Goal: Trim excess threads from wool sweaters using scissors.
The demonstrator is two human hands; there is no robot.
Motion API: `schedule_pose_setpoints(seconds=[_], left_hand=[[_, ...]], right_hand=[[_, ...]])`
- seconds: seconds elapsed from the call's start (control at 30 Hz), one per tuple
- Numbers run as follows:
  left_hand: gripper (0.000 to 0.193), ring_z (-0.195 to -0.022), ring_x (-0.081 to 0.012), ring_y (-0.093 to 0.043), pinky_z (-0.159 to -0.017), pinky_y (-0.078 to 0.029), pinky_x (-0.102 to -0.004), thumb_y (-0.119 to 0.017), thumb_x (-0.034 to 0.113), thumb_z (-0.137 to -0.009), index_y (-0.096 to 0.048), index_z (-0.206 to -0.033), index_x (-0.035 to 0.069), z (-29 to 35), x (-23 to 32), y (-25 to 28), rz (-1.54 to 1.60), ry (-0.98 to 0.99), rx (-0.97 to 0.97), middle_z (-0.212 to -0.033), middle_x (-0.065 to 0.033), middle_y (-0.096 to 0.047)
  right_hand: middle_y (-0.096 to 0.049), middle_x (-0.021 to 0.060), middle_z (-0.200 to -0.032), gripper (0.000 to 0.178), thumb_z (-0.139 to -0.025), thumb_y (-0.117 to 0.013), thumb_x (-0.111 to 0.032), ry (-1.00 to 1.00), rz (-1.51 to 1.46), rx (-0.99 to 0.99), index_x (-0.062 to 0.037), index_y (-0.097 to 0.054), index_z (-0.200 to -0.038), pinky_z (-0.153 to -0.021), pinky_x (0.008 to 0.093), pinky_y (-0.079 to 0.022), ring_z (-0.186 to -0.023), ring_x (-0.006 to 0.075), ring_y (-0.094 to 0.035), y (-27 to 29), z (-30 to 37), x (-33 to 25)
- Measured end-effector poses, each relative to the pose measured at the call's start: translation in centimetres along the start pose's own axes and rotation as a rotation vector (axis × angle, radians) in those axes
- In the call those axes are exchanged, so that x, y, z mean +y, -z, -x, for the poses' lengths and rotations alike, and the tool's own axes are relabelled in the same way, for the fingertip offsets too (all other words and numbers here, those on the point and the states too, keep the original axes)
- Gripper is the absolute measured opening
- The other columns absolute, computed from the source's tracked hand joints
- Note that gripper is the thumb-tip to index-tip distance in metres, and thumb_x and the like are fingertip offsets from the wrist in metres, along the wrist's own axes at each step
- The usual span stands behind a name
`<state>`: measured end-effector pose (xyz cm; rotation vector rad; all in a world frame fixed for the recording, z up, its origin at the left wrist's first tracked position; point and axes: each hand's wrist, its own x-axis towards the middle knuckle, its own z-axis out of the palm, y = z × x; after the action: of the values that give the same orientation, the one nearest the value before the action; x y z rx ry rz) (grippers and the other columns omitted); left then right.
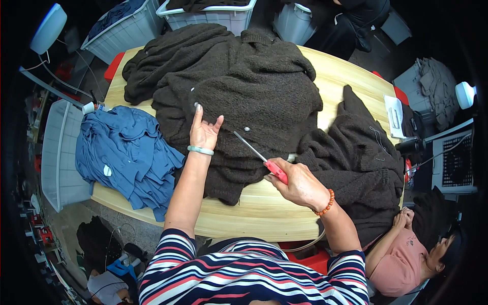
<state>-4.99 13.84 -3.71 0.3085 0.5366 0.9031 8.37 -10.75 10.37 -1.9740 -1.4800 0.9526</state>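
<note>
A large heap of dark brown knit fabric [244, 76] covers the middle of the wooden table [277, 216]. My left hand [204, 134] is over it, palm up, two fingers apart; any other fingers are hidden. One fingertip is at a small pale spot on the knit. In my right hand [300, 185] is a red-handled screwdriver [277, 172], its long thin metal shaft pointing up and left over the fabric. Near its tip a small white round piece [247, 129] lies on the knit, and another pale piece [192, 89] sits above my left hand.
Blue garments [124, 147] are piled on the left. More dark knitwear [356, 147] lies on the right, with a paper sheet [394, 116] behind it. Grey bins [206, 19] stand beyond the table. A person in pink [401, 259] sits at the right corner; another in black [351, 30] is behind.
</note>
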Motion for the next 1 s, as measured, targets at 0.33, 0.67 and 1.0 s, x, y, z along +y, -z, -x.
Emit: schedule_pose_setpoints(seconds=[0.33,0.67,1.0], left_hand=[[0.012,-0.083,-0.0230,-0.064,-0.071,-0.050,-0.0355,-0.065,0.015,-0.092,-0.068,-0.094,0.003,3.7,-5.6,-1.9,-1.320,-0.494,-0.338,-0.092,-0.0120,-0.067],[0.019,-0.133,-0.0348,-0.041,-0.114,-0.026,-0.0552,-0.071,0.023,-0.080,-0.074,-0.094,0.011,16.8,-16.4,0.8,-1.765,-0.331,-1.547,-0.122,-0.0135,-0.062],[0.048,-0.110,-0.0290,-0.061,-0.094,-0.053,-0.0452,-0.051,0.048,-0.100,-0.057,-0.111,0.002,11.4,-8.2,4.4,-0.143,0.285,0.145,-0.113,-0.0164,-0.063]], right_hand=[[-0.061,0.0069,-0.068,0.035,-0.093,-0.063,-0.009,0.029,-0.152,0.087,-0.0036,-0.057,-0.127,-0.063,0.0305,-0.050,-0.063,0.0129,-0.061,3.0,2.1,-0.5],[-0.061,0.0033,-0.074,0.032,-0.094,-0.062,-0.008,-0.111,-0.128,0.295,-0.0040,-0.056,-0.126,-0.062,0.0264,-0.050,-0.065,0.0098,-0.059,3.6,6.8,5.7],[-0.064,0.0222,-0.088,0.035,-0.091,-0.067,-0.012,-0.113,-0.103,0.204,-0.0013,-0.055,-0.122,-0.075,0.0388,-0.050,-0.084,0.0399,-0.066,2.1,7.0,6.6]])
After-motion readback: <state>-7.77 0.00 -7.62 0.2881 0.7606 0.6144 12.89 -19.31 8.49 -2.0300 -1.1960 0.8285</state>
